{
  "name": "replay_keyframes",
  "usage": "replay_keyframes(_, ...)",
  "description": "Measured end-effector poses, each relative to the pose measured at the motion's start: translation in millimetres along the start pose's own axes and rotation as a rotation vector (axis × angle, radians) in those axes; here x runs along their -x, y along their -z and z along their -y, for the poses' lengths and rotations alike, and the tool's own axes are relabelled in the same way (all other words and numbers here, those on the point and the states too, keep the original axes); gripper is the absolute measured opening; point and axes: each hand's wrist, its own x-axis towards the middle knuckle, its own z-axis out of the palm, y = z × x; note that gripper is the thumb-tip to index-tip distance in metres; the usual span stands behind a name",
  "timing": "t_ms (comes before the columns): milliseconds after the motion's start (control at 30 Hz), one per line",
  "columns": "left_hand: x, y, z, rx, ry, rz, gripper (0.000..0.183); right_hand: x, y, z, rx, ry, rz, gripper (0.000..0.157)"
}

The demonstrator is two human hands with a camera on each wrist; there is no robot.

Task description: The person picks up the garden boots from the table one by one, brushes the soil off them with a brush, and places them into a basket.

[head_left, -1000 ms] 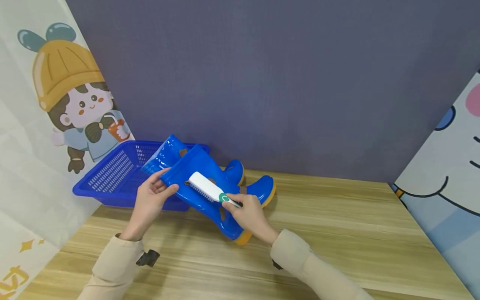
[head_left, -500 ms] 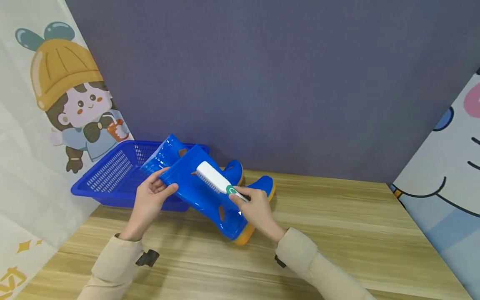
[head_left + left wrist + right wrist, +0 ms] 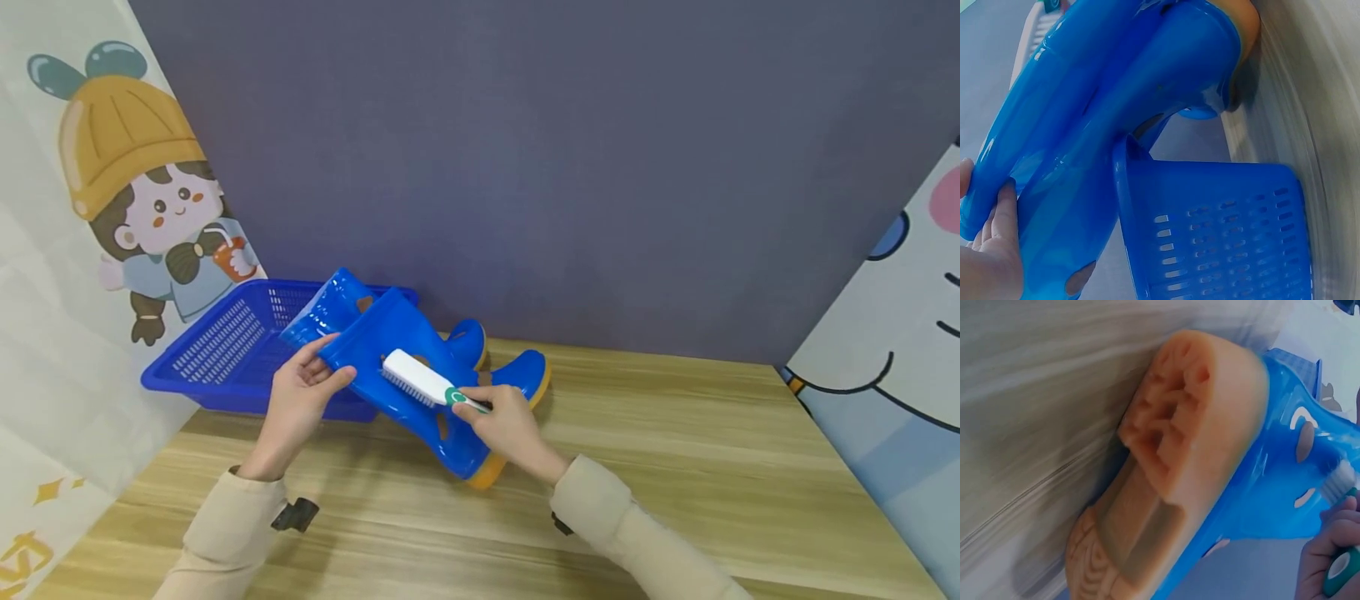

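Near the middle of the head view, a glossy blue rain boot (image 3: 390, 323) with an orange sole (image 3: 1222, 419) leans with its shaft up to the left. My left hand (image 3: 295, 410) pinches the rim of its opening, thumb on one side and fingers on the other. The handle of a white brush (image 3: 415, 377) with a green section is gripped in my right hand (image 3: 512, 423). Its bristles face down onto the boot's shaft; whether they touch is hard to tell. Behind lies a second blue boot (image 3: 330, 310), partly hidden by the first.
A blue slotted plastic basket (image 3: 183, 385) stands at the left, with the second boot's shaft over its edge. The wood-grain tabletop (image 3: 675, 467) runs to the right. A grey panel (image 3: 525, 167) rises along the back, with cartoon-printed walls (image 3: 67, 375) at the sides.
My right hand moved the brush up and right along the boot's shaft, then back down and left. The left hand and both boots stay nearly still.
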Motion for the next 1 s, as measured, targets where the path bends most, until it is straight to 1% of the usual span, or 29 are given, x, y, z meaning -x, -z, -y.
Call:
replay_keyframes(100, 0.1, 1.0, 0.3, 0.006, 0.006, 0.003, 0.059, 0.5, 5.4, -2.0, -0.004, -0.022, 0.012, 0.032)
replay_keyframes(200, 0.1, 1.3, 1.0, 0.012, 0.009, 0.003, 0.059, 1.5, 10.9, -2.2, 0.000, -0.025, 0.014, 0.028)
replay_keyframes(433, 0.0, 2.0, 2.4, 0.023, 0.018, 0.003, 0.059, 4.6, 23.1, 4.0, -0.050, -0.034, 0.066, 0.026)
replay_keyframes(600, -0.9, 1.8, 2.2, 0.029, 0.014, 0.007, 0.060, -0.1, 21.9, 9.3, -0.012, -0.030, 0.091, 0.026)
replay_keyframes(767, -1.2, 1.2, 2.2, 0.037, 0.005, 0.016, 0.060, -7.6, 10.9, 13.8, 0.039, 0.001, 0.053, 0.028)
replay_keyframes(1000, -1.0, 0.9, 3.8, 0.046, -0.011, 0.012, 0.058, -12.4, 0.1, 18.3, 0.090, 0.055, -0.048, 0.034)
